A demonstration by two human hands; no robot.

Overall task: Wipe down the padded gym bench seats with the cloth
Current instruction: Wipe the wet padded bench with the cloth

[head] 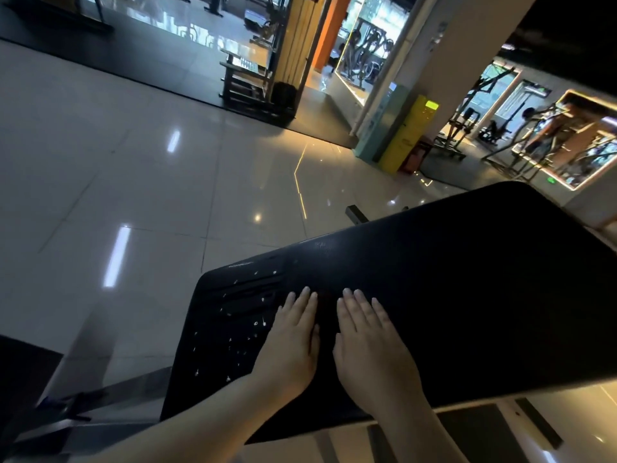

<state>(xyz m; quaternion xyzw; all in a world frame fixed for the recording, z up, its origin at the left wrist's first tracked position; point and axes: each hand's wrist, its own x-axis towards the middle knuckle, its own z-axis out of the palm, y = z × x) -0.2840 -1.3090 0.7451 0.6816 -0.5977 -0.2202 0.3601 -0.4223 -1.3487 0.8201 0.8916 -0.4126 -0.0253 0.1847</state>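
- Both hands, left hand and right hand, lie flat, fingers extended, on the black padded bench.
- Cloth: not discernible; possibly a dark one beneath the palms.
- Step: wiping stroke, apparently.
- Next: cover the cracked area.

Dim, wide-angle-warped view; ceiling lights glare on the glossy floor.
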